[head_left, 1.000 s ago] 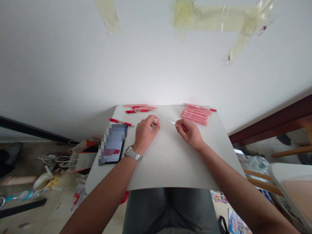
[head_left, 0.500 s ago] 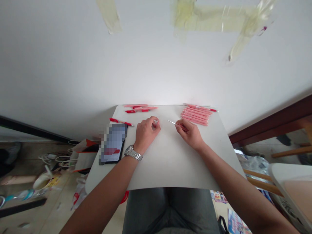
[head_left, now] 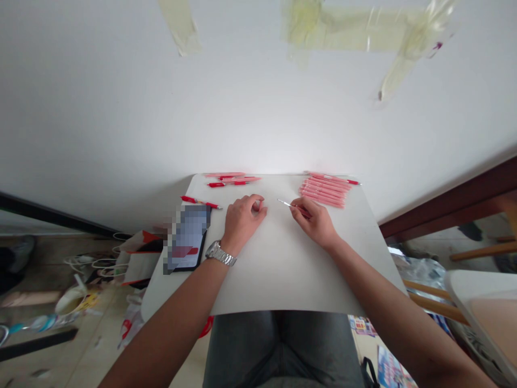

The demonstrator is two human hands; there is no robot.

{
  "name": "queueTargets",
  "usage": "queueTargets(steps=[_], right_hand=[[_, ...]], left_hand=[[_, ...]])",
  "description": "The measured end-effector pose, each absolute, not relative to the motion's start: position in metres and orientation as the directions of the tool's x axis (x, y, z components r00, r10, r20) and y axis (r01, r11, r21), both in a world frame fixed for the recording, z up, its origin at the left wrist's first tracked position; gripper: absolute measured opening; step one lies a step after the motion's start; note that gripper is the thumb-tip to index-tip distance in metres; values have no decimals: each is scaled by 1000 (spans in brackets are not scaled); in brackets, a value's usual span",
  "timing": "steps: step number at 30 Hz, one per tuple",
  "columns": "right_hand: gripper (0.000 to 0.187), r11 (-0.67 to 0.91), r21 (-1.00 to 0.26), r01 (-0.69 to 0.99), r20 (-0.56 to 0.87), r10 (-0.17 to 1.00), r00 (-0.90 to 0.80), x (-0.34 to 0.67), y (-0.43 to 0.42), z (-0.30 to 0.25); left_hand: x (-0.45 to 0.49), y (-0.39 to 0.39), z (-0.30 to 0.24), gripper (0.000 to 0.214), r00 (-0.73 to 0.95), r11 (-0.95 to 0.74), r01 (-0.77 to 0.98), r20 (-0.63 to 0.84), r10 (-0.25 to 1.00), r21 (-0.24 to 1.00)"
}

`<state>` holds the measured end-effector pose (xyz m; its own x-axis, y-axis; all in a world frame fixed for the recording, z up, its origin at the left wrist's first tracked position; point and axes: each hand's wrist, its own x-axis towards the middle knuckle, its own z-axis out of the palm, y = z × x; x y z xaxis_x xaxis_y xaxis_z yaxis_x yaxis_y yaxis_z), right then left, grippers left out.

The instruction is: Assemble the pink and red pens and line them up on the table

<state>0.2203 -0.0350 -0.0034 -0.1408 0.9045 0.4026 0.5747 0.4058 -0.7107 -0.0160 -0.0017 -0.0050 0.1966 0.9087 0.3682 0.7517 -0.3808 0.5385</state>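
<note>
My right hand point(head_left: 313, 218) is closed around a red pen point(head_left: 304, 211), whose thin, whitish front end points left toward my other hand. My left hand point(head_left: 245, 215), with a silver watch on the wrist, curls its thumb and fingers into a ring. Something small and pinkish shows at those fingertips, too small to name. A gap separates the two hands over the white table point(head_left: 278, 269). Beyond my right hand lies a row of pink pen-like sticks point(head_left: 325, 191). Several red and pink pens point(head_left: 230, 183) lie beyond my left hand.
A phone point(head_left: 188, 240) with a blurred-out screen lies at the table's left side, below more red pens point(head_left: 202, 203). One red pen tip point(head_left: 354, 182) sticks out at the back right. The white wall point(head_left: 258, 108) rises directly behind the table.
A white bit seen between my left fingertips is no longer visible, and those fingers have shifted slightly. My right hand and the pen have hardly moved.
</note>
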Motion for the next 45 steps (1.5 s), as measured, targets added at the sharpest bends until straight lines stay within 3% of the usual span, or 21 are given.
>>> queueTargets(steps=[35, 39, 45], right_hand=[[20, 414, -705, 576, 413, 900, -142, 221, -35, -4], [20, 419, -703, 574, 417, 897, -145, 221, -34, -4], [20, 424, -707, 566, 421, 895, -146, 221, -35, -4]], left_hand=[[-17, -1, -5, 14, 165, -368, 740, 378, 911, 563], [-17, -1, -5, 15, 153, -412, 672, 428, 891, 616], [-13, -4, 2, 18, 187, -461, 400, 421, 887, 793]])
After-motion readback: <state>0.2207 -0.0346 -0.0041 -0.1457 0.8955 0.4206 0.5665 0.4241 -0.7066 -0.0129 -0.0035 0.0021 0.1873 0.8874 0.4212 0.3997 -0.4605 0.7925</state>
